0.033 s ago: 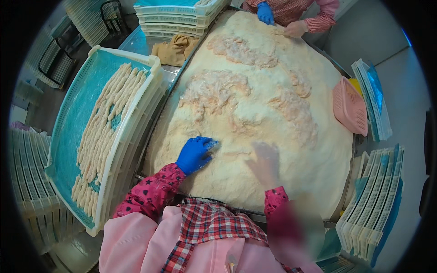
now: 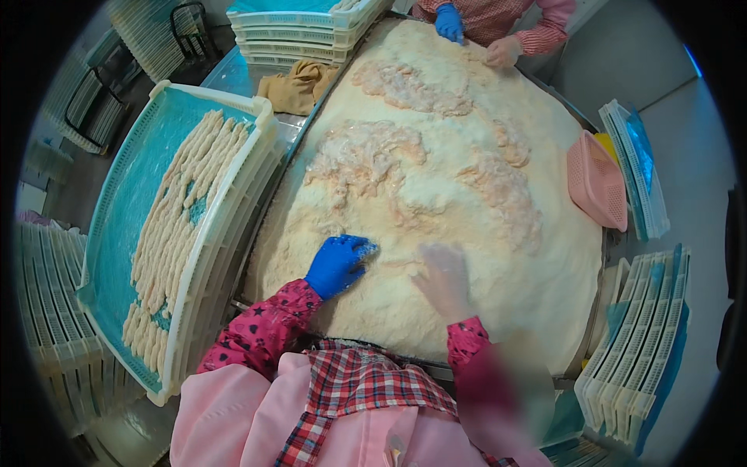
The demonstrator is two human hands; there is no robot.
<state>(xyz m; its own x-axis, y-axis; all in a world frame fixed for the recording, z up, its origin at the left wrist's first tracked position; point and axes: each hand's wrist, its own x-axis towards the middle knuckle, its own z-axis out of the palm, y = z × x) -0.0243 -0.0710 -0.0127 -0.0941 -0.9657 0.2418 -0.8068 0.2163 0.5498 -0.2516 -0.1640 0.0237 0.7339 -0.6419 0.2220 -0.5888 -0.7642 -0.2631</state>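
A wide bed of pale breading crumbs (image 2: 389,311) covers the table in front of me. My left hand (image 2: 340,265), in a blue glove with crumbs on its fingertips, rests on the crumbs, its thumb apart from its bent fingers. To its right, my right hand (image 2: 445,280) in a thin clear glove is spread low over the bed, slightly blurred. Between them lies a thin crumb-coated strip (image 2: 401,264), close to the right fingertips. Beyond my hands sit wet pinkish heaps of raw meat pieces (image 2: 366,156), with another such heap (image 2: 506,187) farther right.
Stacked white trays (image 2: 226,257) stand at left, the top one holding rows of coated strips (image 2: 183,210) on a teal liner. A pink basket (image 2: 595,183) and upright trays (image 2: 634,342) stand at right. Across the table a co-worker's gloved hands (image 2: 478,39) work. A brown cloth (image 2: 299,87) lies far left.
My right hand has shifted slightly left over the crumbs. My left hand has barely moved. The heaps and trays look the same.
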